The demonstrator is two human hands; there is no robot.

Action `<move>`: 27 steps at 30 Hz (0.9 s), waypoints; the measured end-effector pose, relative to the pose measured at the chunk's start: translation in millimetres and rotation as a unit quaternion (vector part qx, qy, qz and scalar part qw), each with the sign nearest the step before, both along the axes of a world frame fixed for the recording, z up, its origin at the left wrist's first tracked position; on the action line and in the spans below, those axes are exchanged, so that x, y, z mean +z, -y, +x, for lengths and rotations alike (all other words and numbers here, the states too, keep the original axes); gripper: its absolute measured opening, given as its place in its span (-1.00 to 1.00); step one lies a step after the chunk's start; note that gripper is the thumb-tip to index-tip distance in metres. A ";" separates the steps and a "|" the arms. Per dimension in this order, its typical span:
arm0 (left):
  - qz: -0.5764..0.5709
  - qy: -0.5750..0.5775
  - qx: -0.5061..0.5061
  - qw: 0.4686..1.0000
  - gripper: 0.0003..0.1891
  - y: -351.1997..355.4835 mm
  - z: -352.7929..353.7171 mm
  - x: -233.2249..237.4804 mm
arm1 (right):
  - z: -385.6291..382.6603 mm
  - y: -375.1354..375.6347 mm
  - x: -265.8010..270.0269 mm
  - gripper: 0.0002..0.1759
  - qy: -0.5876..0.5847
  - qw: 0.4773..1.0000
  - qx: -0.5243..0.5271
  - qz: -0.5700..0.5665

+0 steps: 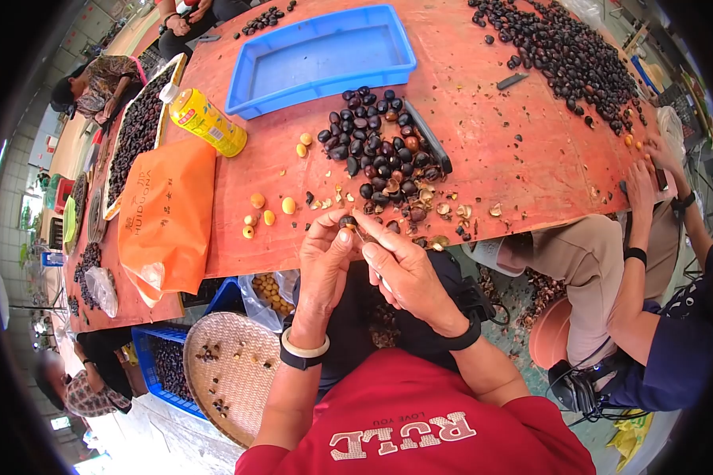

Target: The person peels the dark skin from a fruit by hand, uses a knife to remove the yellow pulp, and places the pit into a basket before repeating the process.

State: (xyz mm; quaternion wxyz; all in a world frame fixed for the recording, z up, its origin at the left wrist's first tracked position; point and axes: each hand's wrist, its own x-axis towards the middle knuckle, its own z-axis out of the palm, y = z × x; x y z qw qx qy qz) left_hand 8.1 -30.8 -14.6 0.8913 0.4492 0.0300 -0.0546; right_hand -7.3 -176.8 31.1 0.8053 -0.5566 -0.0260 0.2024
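Note:
Between the fingertips of my left hand (323, 257) is a dark glossy nut (347, 222), chestnut-like in look. Closed close beside it, my right hand (408, 273) grips a thin knife-like tool, mostly hidden by the fingers, its tip side toward the nut. Both hands are just over the table's near edge. Beyond them lies a pile of dark nuts (380, 146), partly against a black tray (429, 138). Shell scraps (444, 209) are strewn at the pile's near side. Several peeled yellow nuts (288, 206) sit left of the pile.
A blue tray (242, 85), a yellow bottle (210, 123) and an orange bag (166, 218) stand on the red table (483, 158). A larger nut heap (566, 59) lies far right. A woven basket (245, 356) is below left. A co-worker (650, 317) sits at right.

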 end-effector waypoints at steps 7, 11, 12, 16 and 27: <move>-0.004 0.005 -0.006 1.000 -0.67 0.6 -0.7 1.7 | 4.7 3.4 3.9 -0.46 -0.029 0.999 0.011 -0.027; -0.001 0.006 -0.008 1.000 -0.67 -0.4 -0.2 -0.3 | 4.8 3.9 1.5 -0.48 -0.022 0.999 0.011 -0.046; 0.001 0.005 -0.011 1.000 -0.67 -0.5 -0.2 0.1 | 5.0 4.2 0.8 -0.48 -0.022 0.999 0.011 -0.047; 0.001 0.002 -0.010 1.000 -0.67 -1.3 -0.2 -0.8 | 5.5 4.5 0.1 -0.51 0.003 0.997 0.013 -0.073; 0.079 0.031 0.023 0.996 -0.72 1.8 -2.6 1.0 | 2.1 -3.6 -8.9 -0.54 0.099 0.987 -0.044 -0.118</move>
